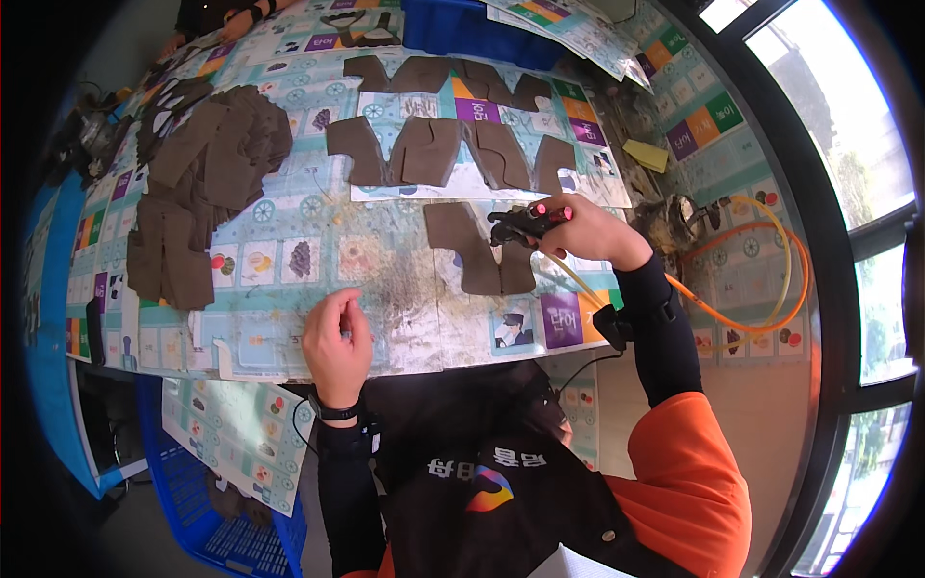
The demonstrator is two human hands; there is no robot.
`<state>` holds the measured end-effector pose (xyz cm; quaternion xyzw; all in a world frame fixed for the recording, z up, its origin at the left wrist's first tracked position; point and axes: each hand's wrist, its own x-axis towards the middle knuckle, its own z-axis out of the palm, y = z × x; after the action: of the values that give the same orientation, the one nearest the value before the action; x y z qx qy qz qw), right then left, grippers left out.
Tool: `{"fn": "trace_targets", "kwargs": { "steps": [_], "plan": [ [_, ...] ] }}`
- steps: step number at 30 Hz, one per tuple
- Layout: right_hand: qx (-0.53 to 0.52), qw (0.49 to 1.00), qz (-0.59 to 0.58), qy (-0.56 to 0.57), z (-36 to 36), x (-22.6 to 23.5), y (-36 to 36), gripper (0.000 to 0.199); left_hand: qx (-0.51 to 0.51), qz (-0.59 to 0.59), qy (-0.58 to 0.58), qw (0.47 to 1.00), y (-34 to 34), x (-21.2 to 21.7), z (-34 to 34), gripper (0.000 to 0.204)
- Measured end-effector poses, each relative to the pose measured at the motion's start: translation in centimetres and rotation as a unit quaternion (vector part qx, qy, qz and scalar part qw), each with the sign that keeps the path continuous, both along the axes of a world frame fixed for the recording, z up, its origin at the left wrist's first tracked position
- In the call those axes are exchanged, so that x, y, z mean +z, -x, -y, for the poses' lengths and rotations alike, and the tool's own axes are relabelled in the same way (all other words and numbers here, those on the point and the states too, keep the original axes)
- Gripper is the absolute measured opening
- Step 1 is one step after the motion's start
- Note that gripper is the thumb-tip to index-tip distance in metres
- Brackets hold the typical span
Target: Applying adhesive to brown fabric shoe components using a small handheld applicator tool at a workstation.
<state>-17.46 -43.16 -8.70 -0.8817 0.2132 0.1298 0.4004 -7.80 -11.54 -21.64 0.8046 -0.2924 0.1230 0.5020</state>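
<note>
My right hand (588,231) is wrapped round a black spray gun (525,224) with red knobs. A hose runs from it. The gun is over a brown cut piece (496,275) with a deep notch, lying flat and partly hidden by the gun. My left hand (337,339) is at the table's near edge, fingers curled in loosely, and nothing shows in it. Beyond the gun lie a row of brown pieces (429,154) and a farther row of brown pieces (419,75), some overlapping.
A heap of brown pieces (226,144) covers the left of the patterned table. Yellow and orange hoses (802,289) loop at the right. A blue bin (462,34) stands at the back, a blue basket (207,511) below the near edge. Another person's hand (236,24) shows far left.
</note>
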Motion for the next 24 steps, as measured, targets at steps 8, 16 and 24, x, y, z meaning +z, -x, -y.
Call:
{"fn": "trace_targets", "kwargs": {
  "steps": [8,16,24],
  "plan": [
    [-0.013,0.999,-0.029,-0.010,-0.9,0.8,1.5,0.030,-0.002,-0.022,-0.002,1.000,0.1,0.0,-0.1,0.012],
    [0.025,0.997,-0.039,0.057,-1.4,0.7,2.8,0.039,-0.006,-0.025,-0.006,1.000,0.1,0.1,-0.2,0.013],
    [0.028,0.996,-0.030,0.076,-2.1,0.4,4.2,0.050,-0.005,-0.037,-0.013,0.999,0.1,0.1,-0.2,0.013]
  ]
}}
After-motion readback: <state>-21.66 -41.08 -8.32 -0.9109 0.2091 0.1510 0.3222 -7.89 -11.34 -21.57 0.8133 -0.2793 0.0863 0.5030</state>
